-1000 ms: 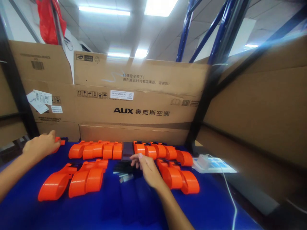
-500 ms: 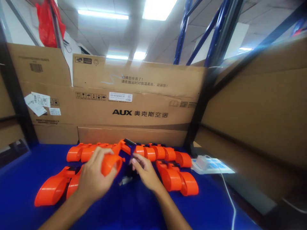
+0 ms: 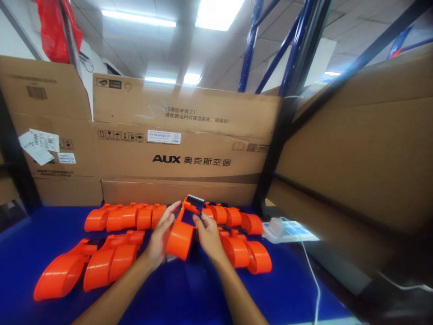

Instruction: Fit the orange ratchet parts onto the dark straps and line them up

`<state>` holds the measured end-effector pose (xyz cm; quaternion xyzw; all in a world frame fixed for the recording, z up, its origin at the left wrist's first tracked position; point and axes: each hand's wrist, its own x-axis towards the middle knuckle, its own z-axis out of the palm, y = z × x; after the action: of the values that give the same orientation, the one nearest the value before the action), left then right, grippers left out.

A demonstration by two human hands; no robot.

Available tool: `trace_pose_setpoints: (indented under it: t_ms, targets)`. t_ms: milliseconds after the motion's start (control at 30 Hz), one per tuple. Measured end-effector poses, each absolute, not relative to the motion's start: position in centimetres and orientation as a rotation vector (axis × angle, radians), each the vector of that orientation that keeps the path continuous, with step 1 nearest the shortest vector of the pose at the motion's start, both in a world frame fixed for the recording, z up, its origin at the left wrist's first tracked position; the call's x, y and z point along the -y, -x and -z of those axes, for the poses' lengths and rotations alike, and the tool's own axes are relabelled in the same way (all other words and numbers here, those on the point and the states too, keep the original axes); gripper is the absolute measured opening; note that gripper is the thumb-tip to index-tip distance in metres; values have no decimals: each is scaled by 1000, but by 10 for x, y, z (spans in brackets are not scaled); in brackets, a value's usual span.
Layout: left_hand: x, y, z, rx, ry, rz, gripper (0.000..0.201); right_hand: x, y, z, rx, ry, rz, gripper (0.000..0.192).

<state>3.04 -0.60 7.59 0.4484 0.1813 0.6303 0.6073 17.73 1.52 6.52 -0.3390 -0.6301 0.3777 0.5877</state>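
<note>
An orange handheld tape dispenser, with a dark strip along its top end and a dark blue part, is held up above the blue table. My right hand grips its right side, thumb in front and the other fingers mostly hidden behind. On the dispenser's left, my left hand has its fingers stretched upward and apart, close against the orange body. Its thumb is out of sight. More orange dispensers lie in a back row, in a left front group and at the right front.
Behind the blue table stands a cardboard panel. A white power strip with a plugged-in adapter lies at the right, its white cable running toward me. A dark rack post rises beside it.
The dispenser has turned so its orange body faces me, and it has shifted right and slightly down. My left hand has loosened from around its loop. The view has swung slightly right.
</note>
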Motion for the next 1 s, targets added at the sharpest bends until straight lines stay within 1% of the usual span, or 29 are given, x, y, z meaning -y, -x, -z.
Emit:
trace_pose_setpoints:
  t_ms: [100, 167, 267, 367, 533, 700, 833, 1000]
  targets:
    - [0, -34, -69, -417, -935, -1413, 41, -15, -175, -66, 1525, 677, -981, 37]
    - [-4, -32, -60, -520, -939, -1476, 34, -14, -172, -64, 1594, 641, -1036, 34]
    - [-11, -27, -48, -625, -946, -1579, 31, -13, -169, -60, 1581, 716, -1039, 32]
    - [-15, -23, -41, -679, -965, -1627, 32, -11, -169, -55, 1516, 842, -979, 30]
    - [-18, -20, -41, -736, -1058, -1656, 38, -11, -170, -53, 1551, 893, -894, 25]
    - [-15, -18, -45, -808, -1156, -1633, 35, -12, -172, -53, 1693, 954, -723, 13]
    - [-12, -18, -47, -823, -1191, -1619, 35, -11, -174, -55, 1766, 1023, -604, 15]
    - [-9, -19, -48, -851, -1244, -1607, 32, -8, -174, -57, 1814, 1069, -531, 16]
